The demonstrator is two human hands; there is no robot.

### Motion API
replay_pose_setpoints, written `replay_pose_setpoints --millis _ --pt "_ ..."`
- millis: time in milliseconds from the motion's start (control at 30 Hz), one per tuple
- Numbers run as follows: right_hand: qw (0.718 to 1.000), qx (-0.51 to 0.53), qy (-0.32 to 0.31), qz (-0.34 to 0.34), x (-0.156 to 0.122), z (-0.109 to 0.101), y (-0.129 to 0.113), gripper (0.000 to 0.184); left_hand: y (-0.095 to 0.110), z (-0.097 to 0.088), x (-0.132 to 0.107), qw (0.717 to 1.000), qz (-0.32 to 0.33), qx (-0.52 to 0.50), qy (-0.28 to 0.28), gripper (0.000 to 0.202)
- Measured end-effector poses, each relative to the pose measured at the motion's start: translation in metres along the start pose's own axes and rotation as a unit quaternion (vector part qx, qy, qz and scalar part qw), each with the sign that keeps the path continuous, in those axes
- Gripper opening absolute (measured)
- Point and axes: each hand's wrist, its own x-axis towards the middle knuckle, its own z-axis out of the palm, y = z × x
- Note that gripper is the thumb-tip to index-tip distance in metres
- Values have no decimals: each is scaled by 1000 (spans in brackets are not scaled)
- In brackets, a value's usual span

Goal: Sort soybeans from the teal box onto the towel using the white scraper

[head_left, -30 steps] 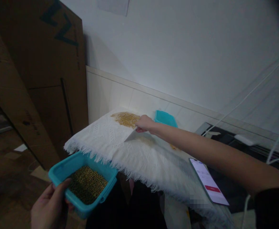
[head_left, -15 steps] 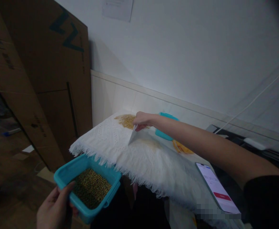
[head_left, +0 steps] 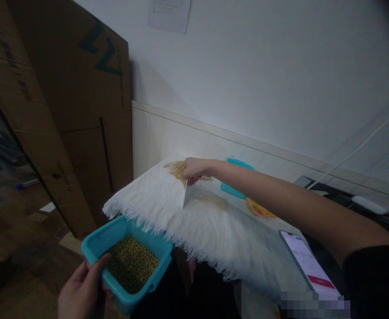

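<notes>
With its thumb over the rim, my left hand (head_left: 83, 285) grips a teal plastic box (head_left: 114, 288) under the fringed edge of the white cloth (head_left: 148, 190). Yellowish-green beans (head_left: 136, 263) cover the bottom of the box. Over on the table, my right hand (head_left: 196, 169) is closed on a thin white card (head_left: 184, 197), held on edge against the cloth. A scattered heap of yellow beans (head_left: 177, 169) lies on the cloth right beside that hand, partly hidden by it.
Behind my right forearm sit another teal container (head_left: 232, 190) and something orange-yellow (head_left: 257, 208). A phone (head_left: 309, 261) with a lit screen rests at the right on the cloth. A tall cardboard box (head_left: 81, 88) stands at the left, and a white wall (head_left: 247, 79) rises behind the table.
The white card has turned to a steeper, narrower angle in my right hand, which stays beside the bean heap. The whole view has shifted slightly; the left hand still holds the box.
</notes>
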Motion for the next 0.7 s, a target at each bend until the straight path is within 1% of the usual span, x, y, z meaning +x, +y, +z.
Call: replay_pose_setpoints --millis 67,133,300,400,467,533,567,633,700 --pt "1000 2 -4 -11 -3 2 -1 13 -2 -1 2 998 -39 -40 -8 46" --pt "1000 11 -14 -25 -7 4 -2 15 -4 -2 3 997 -59 -56 -9 45" --pt "999 8 -35 -41 -16 5 -1 17 -5 -2 3 997 -53 -58 -11 46" --pt "999 -4 -21 -35 -21 -7 5 19 -4 -2 2 997 -54 -62 -14 47" --pt "999 -20 -11 -24 -25 -20 10 30 -3 -1 1 996 -55 -66 -17 47" --pt "998 -53 -5 -24 -27 -35 17 47 -2 0 0 996 -55 -63 -12 48" --pt "996 -76 5 -36 -28 -41 21 56 -1 0 0 997 -54 -62 -13 48" --pt "989 -121 44 -80 -26 -50 30 75 -2 0 0 997 -51 -59 -18 48" --pt "977 -145 93 -125 -21 -51 40 88 -3 -1 1 997 -53 -58 -21 47"
